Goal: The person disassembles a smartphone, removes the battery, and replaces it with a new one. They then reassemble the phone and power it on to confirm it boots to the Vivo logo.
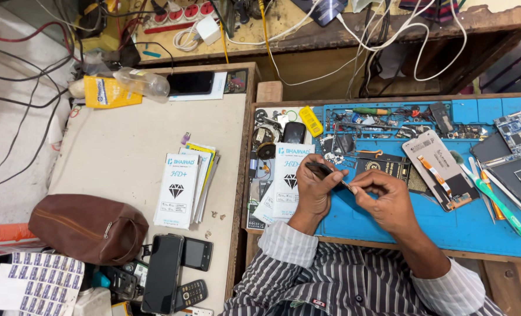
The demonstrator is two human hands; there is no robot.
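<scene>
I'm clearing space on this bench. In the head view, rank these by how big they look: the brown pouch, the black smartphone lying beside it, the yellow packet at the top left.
Largest to smallest as they appear:
1. brown pouch
2. black smartphone
3. yellow packet
The packet lies farther from the camera, so its rank below the phone is unsure.
</scene>
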